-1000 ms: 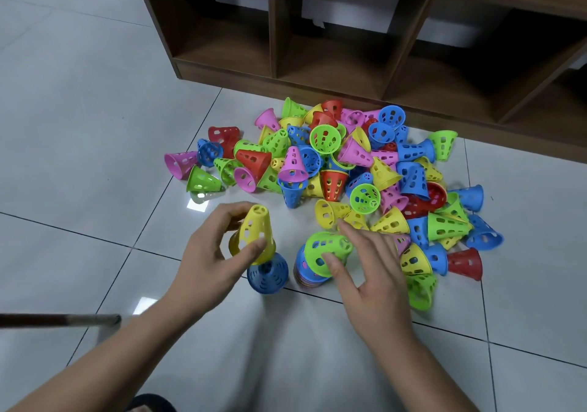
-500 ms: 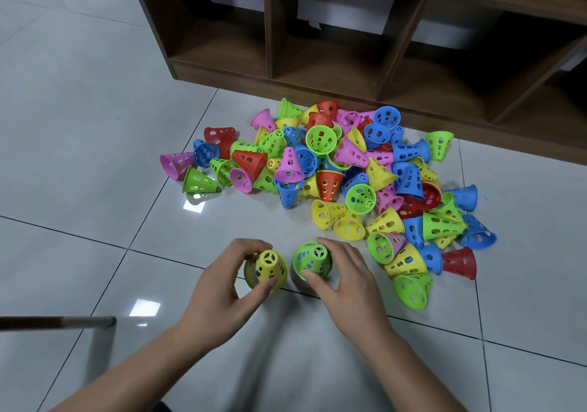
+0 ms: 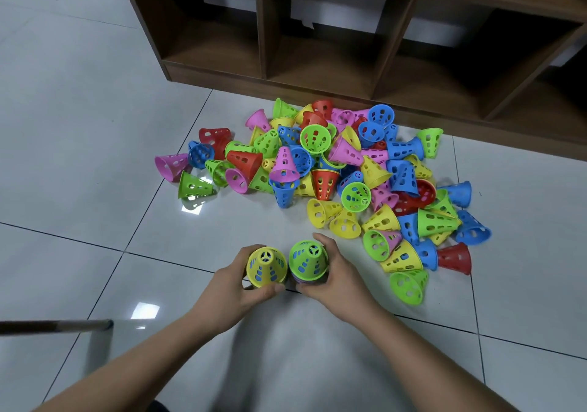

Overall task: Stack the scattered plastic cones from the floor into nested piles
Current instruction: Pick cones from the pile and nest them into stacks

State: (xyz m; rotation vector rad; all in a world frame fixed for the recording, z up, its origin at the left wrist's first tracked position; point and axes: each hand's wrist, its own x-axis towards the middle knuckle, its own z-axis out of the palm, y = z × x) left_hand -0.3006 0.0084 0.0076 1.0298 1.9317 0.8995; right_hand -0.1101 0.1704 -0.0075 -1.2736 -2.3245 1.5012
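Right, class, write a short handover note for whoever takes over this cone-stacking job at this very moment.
Left hand grips the yellow-topped pile; right hand grips the green-topped pile. Both piles stand side by side on the floor, close to the person.
Done: two small nested piles started; blue shows through the top cones' holes.
Left: the big loose heap of cones beyond, in front of the wooden shelf, unsorted.

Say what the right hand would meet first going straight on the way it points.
The right hand, gripping the green-topped perforated plastic cone stack, points forward-left. It would likely first bump the yellow-topped perforated plastic cone stack held by the left hand.
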